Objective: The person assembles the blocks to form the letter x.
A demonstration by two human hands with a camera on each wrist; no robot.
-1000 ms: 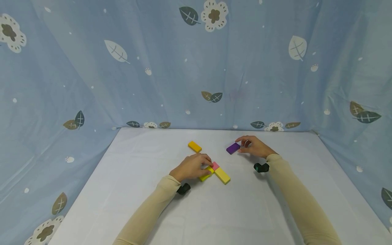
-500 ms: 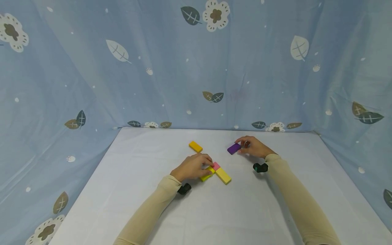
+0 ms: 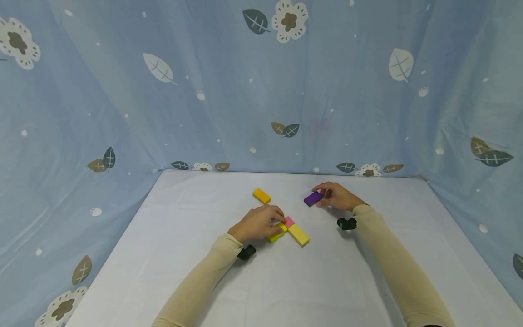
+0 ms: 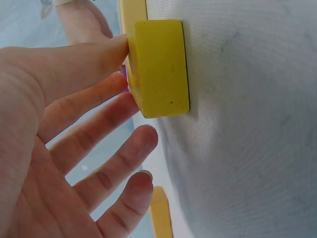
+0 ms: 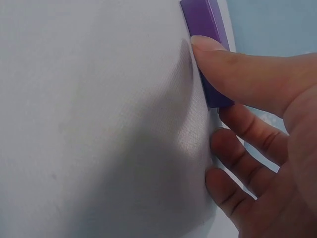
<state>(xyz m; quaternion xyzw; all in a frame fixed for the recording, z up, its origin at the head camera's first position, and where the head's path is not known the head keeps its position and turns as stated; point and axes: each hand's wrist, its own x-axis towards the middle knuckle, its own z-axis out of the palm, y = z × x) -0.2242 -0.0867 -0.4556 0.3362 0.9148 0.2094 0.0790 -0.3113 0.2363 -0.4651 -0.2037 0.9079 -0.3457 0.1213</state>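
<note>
As the right hand is pinching the purple block far right, the left hand is touching the bright yellow block nearer left, its grip unclear. They are seemingly arranging, next probably needing careful sliding.

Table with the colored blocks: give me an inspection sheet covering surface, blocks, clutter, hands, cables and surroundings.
Surface: white tabletop, faintly creased.
Blocks: orange block lying flat; pink block, partly hidden, apparently against the end of the pale yellow block; bright yellow block and purple block in hand.
Clutter: nothing seen.
Left hand: holds the bright yellow block.
Right hand: pinches the purple block.
Cables: nothing seen.
Surroundings: blue curtain printed with leaves and flowers.
</note>
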